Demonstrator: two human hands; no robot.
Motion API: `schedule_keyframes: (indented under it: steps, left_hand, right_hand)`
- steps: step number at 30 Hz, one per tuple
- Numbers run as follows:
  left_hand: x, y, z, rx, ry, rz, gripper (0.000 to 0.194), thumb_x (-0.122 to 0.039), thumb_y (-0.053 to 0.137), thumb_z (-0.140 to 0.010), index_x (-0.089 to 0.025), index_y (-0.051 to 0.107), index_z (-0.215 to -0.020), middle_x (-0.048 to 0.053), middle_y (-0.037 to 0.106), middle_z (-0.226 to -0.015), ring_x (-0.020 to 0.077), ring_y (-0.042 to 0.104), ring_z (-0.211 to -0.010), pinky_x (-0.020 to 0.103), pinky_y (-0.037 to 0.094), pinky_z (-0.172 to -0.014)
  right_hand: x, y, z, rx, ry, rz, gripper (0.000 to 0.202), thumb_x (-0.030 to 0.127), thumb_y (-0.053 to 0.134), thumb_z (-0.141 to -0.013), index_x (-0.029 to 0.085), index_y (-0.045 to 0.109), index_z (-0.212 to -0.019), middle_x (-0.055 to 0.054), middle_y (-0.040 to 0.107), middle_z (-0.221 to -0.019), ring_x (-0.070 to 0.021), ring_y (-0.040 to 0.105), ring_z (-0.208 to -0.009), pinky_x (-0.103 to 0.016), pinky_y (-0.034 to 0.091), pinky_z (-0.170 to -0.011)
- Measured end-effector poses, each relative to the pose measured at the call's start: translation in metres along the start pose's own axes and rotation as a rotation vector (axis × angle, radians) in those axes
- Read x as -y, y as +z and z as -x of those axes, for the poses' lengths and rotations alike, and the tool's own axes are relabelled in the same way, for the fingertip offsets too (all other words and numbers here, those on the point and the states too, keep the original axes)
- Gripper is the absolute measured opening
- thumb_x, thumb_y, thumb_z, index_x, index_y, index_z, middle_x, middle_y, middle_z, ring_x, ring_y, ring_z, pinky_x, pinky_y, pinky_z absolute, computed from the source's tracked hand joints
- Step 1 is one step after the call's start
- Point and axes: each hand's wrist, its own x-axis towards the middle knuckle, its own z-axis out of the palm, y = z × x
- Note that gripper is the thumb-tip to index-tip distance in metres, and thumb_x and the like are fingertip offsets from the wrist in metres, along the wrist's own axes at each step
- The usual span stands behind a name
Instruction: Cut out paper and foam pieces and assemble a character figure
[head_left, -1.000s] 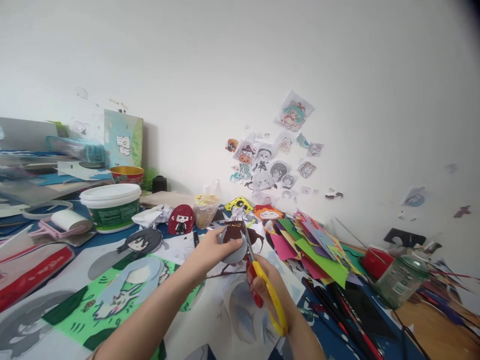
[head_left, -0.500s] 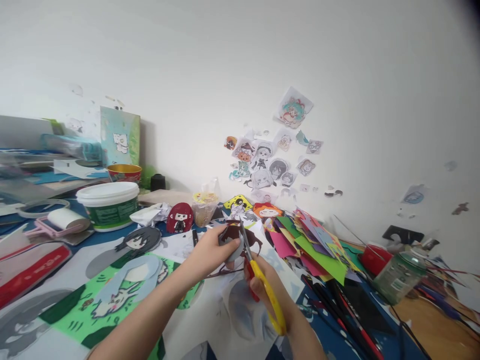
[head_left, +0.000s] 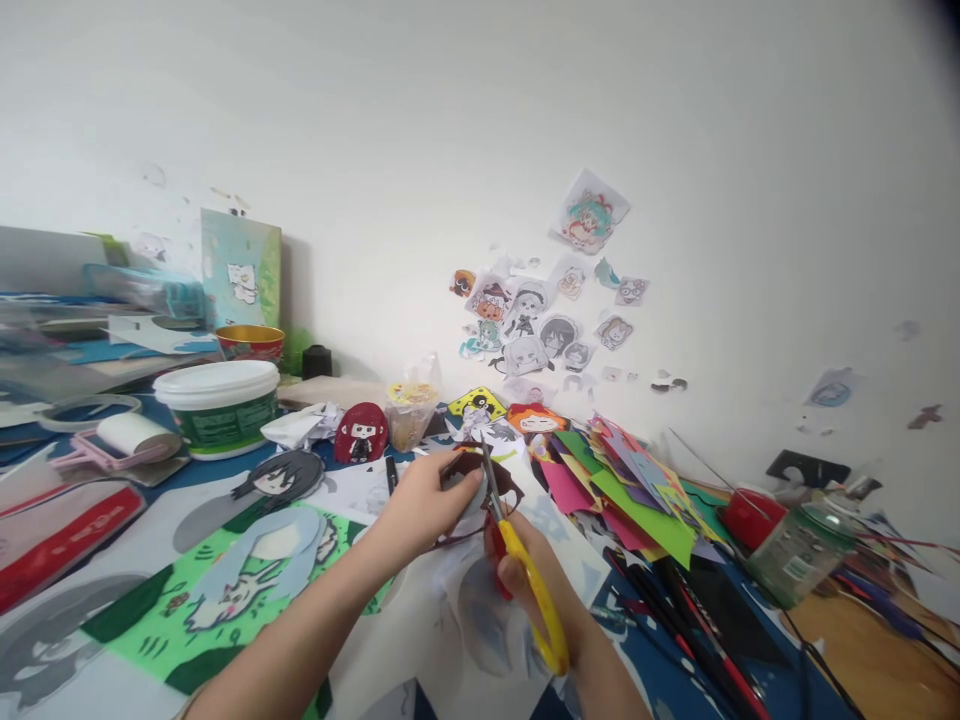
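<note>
My left hand [head_left: 426, 508] is closed on a dark brown and grey piece of paper [head_left: 505, 476], thumb on top. In my right hand [head_left: 553, 572] is a pair of scissors [head_left: 553, 628] with a yellow and a red handle loop. Their metal blades point away from me and cross the paper beside my left thumb; whether the blades are fully together is hard to see. Beneath both hands lies a large white sheet [head_left: 405, 640] with grey shapes. A green drawing [head_left: 150, 610] with a white animal lies left of my left forearm.
Coloured paper sheets [head_left: 637, 500] fan out at the right, with black pens [head_left: 675, 620] before them. A glass jar [head_left: 802, 550] stands farther right. A white-lidded tub [head_left: 217, 410], a red-haired cutout [head_left: 361, 434] and a plastic cup [head_left: 410, 415] stand at the back left.
Both hands stay in nearly the same place with the paper and scissors. The paper and the scissors have shifted very slightly.
</note>
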Motion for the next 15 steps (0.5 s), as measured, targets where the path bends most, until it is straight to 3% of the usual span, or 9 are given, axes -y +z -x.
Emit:
schedule_keyframes:
  steps: [5, 11, 15]
  left_hand:
    - [0.0022, -0.0012, -0.0010, 0.030, -0.036, 0.056, 0.025, -0.038, 0.049, -0.074, -0.017, 0.061, -0.074, -0.002, 0.061, -0.061, 0.0109, 0.047, -0.040, 0.022, 0.037, -0.043]
    - [0.0025, -0.0029, -0.0009, 0.103, -0.105, 0.099, 0.027, -0.039, 0.051, -0.072, -0.016, 0.063, -0.077, -0.002, 0.059, -0.054, 0.0110, 0.046, -0.038, 0.022, 0.036, -0.042]
    - [0.0016, -0.0050, -0.0007, 0.154, -0.134, 0.145, 0.025, -0.038, 0.051, -0.072, -0.016, 0.063, -0.075, -0.004, 0.056, -0.051, 0.0092, 0.043, -0.034, 0.022, 0.035, -0.041]
  right_hand:
    - [-0.0044, -0.0008, -0.0005, 0.011, -0.038, 0.004, 0.059, 0.076, 0.042, -0.067, 0.018, 0.046, -0.078, 0.003, 0.038, -0.066, -0.0103, 0.030, -0.057, -0.022, 0.030, -0.048]
    - [-0.0072, -0.0011, -0.0001, -0.011, 0.004, 0.019, 0.063, 0.077, 0.042, -0.067, 0.018, 0.048, -0.089, 0.001, 0.042, -0.074, -0.0117, 0.035, -0.061, -0.023, 0.032, -0.049]
    - [-0.0017, 0.0014, -0.0007, -0.002, -0.005, 0.025, 0.064, 0.080, 0.040, -0.064, 0.019, 0.048, -0.083, 0.002, 0.037, -0.067, -0.0119, 0.030, -0.060, -0.023, 0.027, -0.046]
